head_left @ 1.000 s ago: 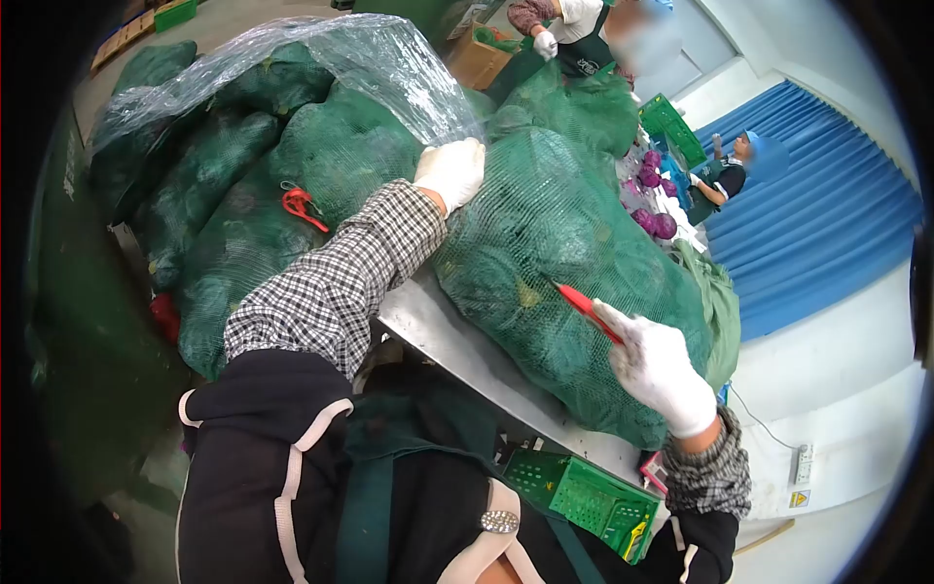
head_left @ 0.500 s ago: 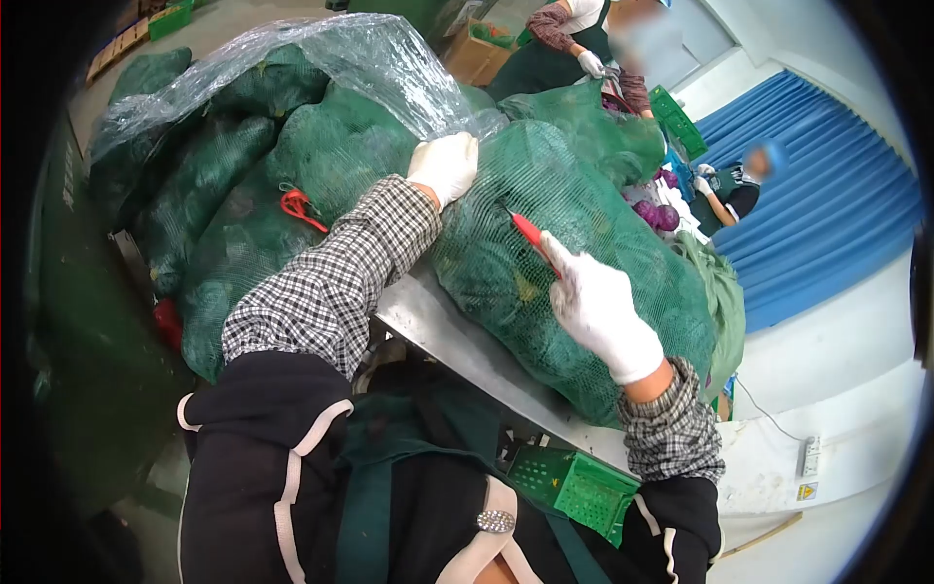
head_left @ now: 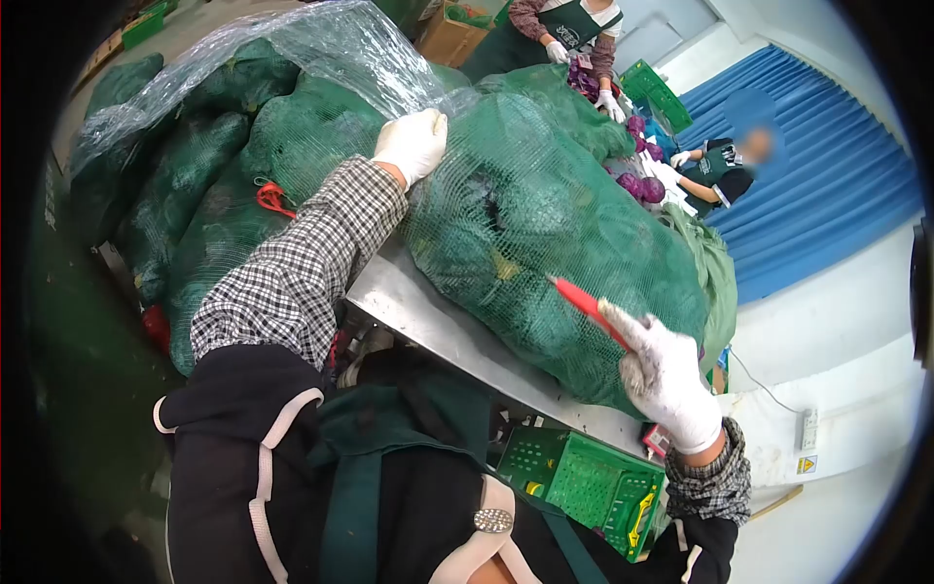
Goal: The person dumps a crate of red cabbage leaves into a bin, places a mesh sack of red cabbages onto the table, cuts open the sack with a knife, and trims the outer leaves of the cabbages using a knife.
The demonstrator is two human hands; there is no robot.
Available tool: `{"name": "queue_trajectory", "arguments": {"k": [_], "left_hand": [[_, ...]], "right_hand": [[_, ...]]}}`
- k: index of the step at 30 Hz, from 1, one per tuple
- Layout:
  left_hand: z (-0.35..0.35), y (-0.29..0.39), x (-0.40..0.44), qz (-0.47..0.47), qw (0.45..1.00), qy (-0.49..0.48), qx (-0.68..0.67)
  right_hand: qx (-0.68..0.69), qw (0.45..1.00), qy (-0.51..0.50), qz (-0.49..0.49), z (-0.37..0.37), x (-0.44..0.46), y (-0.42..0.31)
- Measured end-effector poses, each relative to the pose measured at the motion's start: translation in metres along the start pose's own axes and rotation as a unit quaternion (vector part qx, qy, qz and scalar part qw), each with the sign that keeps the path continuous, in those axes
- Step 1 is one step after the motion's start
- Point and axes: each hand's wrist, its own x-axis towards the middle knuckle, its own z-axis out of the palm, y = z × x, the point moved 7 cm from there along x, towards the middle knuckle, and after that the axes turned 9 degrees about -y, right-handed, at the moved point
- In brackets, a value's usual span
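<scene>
Red tool (head_left: 587, 305) was gripped in right hand (head_left: 673, 382), right of centre, tip aimed up-left over sack (head_left: 559, 219); contact couldn't be told. Sack was laid mid-frame, long axis upper left to lower right, its lower-right end nearest right hand. Its upper-left end was gripped by left hand (head_left: 412, 146), fist closed.
</scene>
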Motion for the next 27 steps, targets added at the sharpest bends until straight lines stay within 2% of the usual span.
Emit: {"name": "queue_trajectory", "arguments": {"k": [1, 4, 5, 8, 12, 14, 16, 18, 20, 21, 24, 26, 27], "left_hand": [[0.0, 0.0, 0.0, 0.002, 1.0, 0.002, -0.003], [0.0, -0.002, -0.001, 0.0, 1.0, 0.003, -0.008], [-0.001, -0.002, 0.0, -0.002, 1.0, 0.004, -0.01], [-0.003, -0.002, 0.0, -0.008, 1.0, 0.001, 0.003], [-0.003, -0.002, -0.001, -0.007, 1.0, 0.006, 0.002], [-0.002, -0.003, 0.0, -0.005, 1.0, 0.01, 0.003], [-0.003, -0.006, 0.001, 0.0, 1.0, 0.02, -0.003], [0.001, -0.004, 0.002, 0.016, 0.999, 0.023, -0.015], [0.002, -0.001, 0.001, 0.015, 1.0, 0.012, -0.001], [0.006, -0.001, 0.003, 0.001, 0.999, -0.028, 0.015], [-0.005, 0.048, -0.008, 0.156, 0.98, 0.069, 0.107], [-0.007, 0.118, -0.037, 0.323, 0.946, -0.003, 0.025], [0.001, 0.147, -0.055, 0.402, 0.914, -0.029, 0.046]], "right_hand": [[0.019, 0.997, 0.06, -0.041, -0.007, 0.009, -0.008], [-0.02, 0.994, 0.099, -0.047, 0.005, 0.043, -0.012], [-0.043, 0.986, 0.134, -0.088, 0.014, 0.051, -0.011], [-0.064, 0.993, 0.059, -0.077, 0.044, 0.059, -0.001], [-0.133, 0.989, -0.062, 0.014, 0.04, 0.011, 0.025], [-0.15, 0.984, -0.084, 0.043, 0.025, -0.022, 0.04], [-0.196, 0.967, -0.117, 0.113, 0.007, -0.053, 0.052], [-0.175, 0.966, -0.114, 0.155, 0.002, -0.09, 0.066], [-0.092, 0.986, -0.023, 0.135, -0.013, -0.095, 0.057], [-0.097, 0.986, -0.021, 0.136, -0.014, -0.092, 0.053], [-0.107, 0.988, 0.0, 0.112, -0.015, -0.072, 0.04], [-0.107, 0.992, 0.019, 0.06, -0.001, -0.057, 0.041], [-0.113, 0.992, 0.018, 0.049, 0.008, -0.05, 0.044]]}}
